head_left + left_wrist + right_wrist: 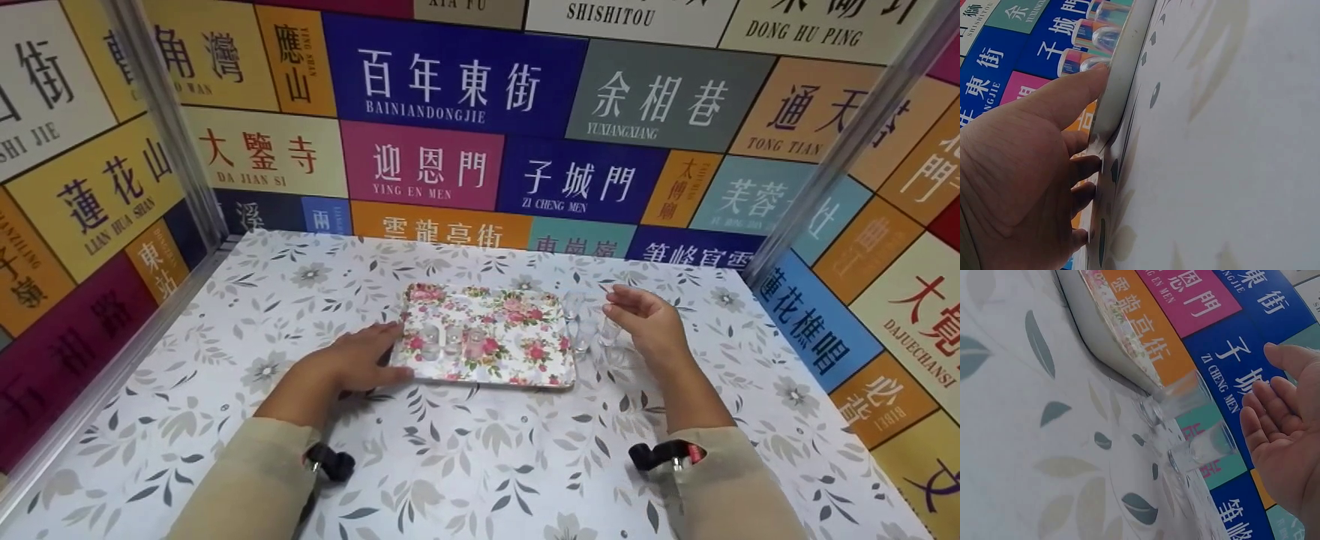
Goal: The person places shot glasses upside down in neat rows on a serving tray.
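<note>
A floral tray (525,371) lies on the table with three small clear glasses (453,340) standing in a row on its left half. My left hand (356,360) rests at the tray's left front corner; its thumb touches the rim and its fingers spread along the left side. Beyond the tray's right edge stand several more clear glasses (581,330). Close to them my right hand (651,328) is raised with loosely bent fingers. In the right wrist view its palm (1292,455) holds nothing, and a clear glass (1204,449) stands apart from the fingertips.
A white tablecloth (450,480) with grey leaves and flowers covers the table. Panels with coloured street-name signs (454,75) rise behind and at both sides, joined by clear corner posts (176,135). A black wrist strap (330,461) shows at the left sleeve.
</note>
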The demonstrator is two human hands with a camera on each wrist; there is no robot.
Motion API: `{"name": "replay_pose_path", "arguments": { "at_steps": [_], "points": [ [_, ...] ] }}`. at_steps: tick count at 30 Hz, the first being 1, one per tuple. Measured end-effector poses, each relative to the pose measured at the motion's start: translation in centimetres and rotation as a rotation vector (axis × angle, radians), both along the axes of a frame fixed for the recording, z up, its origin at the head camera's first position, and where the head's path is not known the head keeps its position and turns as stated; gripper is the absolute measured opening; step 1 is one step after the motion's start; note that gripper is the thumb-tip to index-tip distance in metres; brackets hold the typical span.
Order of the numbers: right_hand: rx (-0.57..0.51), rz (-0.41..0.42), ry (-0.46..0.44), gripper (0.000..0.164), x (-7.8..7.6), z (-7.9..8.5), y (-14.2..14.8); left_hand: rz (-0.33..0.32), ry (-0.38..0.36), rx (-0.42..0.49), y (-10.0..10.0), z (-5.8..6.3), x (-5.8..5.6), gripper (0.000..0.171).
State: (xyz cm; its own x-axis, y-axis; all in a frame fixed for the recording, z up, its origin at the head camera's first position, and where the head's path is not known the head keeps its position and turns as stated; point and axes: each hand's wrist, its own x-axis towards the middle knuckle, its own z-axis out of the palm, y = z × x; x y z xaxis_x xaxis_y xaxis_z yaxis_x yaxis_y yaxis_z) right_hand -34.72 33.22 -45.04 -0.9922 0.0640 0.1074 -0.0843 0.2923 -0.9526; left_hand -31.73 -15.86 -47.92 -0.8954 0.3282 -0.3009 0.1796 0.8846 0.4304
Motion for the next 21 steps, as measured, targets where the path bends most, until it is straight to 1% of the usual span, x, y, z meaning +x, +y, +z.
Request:
{"name": "replay_pose_path", "arguments": {
  "at_steps": [5,8,13,17,21],
  "points": [
    [0.019,-0.016,-0.04,0.061,0.3,0.0,1.2,-0.027,0.02,0.001,0.0,0.1,0.0,0.104],
    [0.029,-0.035,-0.052,0.062,0.3,0.0,1.3,-0.019,0.013,-0.003,0.0,0.1,0.0,0.105],
    [0.055,-0.042,-0.06,0.062,0.0,-0.3,1.7,-0.013,0.005,0.002,0.0,0.1,0.0,0.105],
    [0.079,-0.053,-0.114,0.066,-0.3,-1.0,2.2,-0.009,-0.001,0.001,0.0,0.1,0.1,0.105],
    [0.117,-0.027,-0.177,0.071,-0.7,-1.9,2.5,-0.004,-0.006,0.0,0.0,0.2,0.0,0.105]
  ]
}}
